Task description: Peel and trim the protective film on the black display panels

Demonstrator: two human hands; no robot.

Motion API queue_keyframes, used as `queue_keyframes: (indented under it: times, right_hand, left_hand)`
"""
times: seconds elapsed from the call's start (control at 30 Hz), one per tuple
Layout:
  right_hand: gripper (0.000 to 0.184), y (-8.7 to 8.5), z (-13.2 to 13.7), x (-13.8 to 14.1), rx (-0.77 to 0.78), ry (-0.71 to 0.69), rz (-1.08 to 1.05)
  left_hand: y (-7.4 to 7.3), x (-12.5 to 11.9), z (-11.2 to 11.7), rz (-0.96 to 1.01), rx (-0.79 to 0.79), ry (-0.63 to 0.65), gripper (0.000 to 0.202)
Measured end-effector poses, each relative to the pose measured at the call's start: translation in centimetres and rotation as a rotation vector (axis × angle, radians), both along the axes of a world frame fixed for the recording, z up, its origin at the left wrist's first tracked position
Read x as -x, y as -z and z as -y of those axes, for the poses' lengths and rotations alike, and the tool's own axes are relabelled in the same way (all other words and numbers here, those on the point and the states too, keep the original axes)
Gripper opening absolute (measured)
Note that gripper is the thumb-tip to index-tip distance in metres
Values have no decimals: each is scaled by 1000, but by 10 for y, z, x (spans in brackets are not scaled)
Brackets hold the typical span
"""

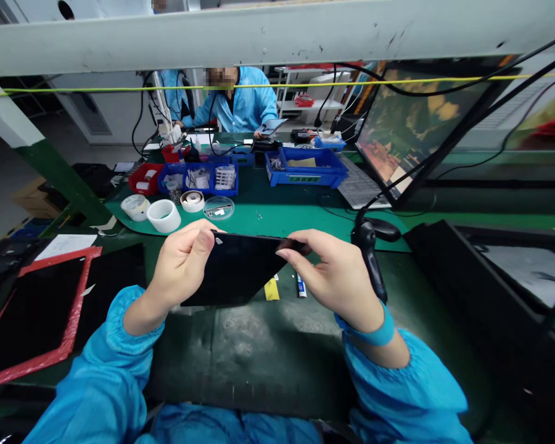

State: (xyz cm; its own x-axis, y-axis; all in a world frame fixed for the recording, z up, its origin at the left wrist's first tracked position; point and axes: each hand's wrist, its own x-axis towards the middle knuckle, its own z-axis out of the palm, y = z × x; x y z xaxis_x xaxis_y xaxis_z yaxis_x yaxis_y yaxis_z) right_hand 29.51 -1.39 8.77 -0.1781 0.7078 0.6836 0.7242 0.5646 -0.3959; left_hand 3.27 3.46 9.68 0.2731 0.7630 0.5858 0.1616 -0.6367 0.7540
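Observation:
A thin black screen panel (240,268) hangs tilted above the dark green bench mat, held up between my two hands. My left hand (182,265) grips its upper left corner, thumb on the near face, close to a small white tab. At the upper right corner my right hand (333,268) pinches the edge between thumb and fingers. Behind the panel's lower right edge lie a yellow piece (271,290) and a small blue-and-white tube (301,286). A black handheld scanner (370,253) stands just beyond my right wrist.
Blue parts bins (305,169), a red bin (145,179) and tape rolls (163,216) line the back. A red-edged panel (76,308) lies left. A black case (472,296) and a monitor (420,123) occupy the right. A co-worker (245,102) sits opposite; a white beam (259,31) crosses overhead.

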Motion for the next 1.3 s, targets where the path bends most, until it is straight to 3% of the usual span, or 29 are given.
queue_keyframes:
  times: [0.1,0.2,0.27,0.4,0.47,0.6,0.77,0.87,1.07,1.3]
  right_hand:
    - [7,0,-3,-1,-25,-13,-26]
    - [5,0,-4,-1,-27,-36,-35]
    - [5,-1,-4,-1,-3,-47,-64]
    - [7,-5,1,1,35,-46,-183]
    - [7,-7,5,0,43,-32,-263]
    - [5,-8,9,-5,74,32,-407]
    - [17,-9,3,-10,255,0,-529]
    - [22,-10,0,-13,329,6,-503]
    - [25,-14,-3,-19,292,161,-405]
    - [25,-20,3,-23,283,104,-384]
  left_hand:
    - [-4,6,2,-140,-81,188,32]
    - [-8,11,6,-277,-14,286,40]
    - [-8,11,8,-288,41,225,40]
    - [-3,8,2,-111,72,63,43]
    - [0,7,-3,-91,118,72,40]
    - [2,5,-9,-335,178,173,31]
    - [1,4,0,-249,60,49,24]
    - [1,5,3,-209,64,28,26]
    - [2,1,3,-185,41,28,21]
    - [-1,-3,6,-109,107,33,13]
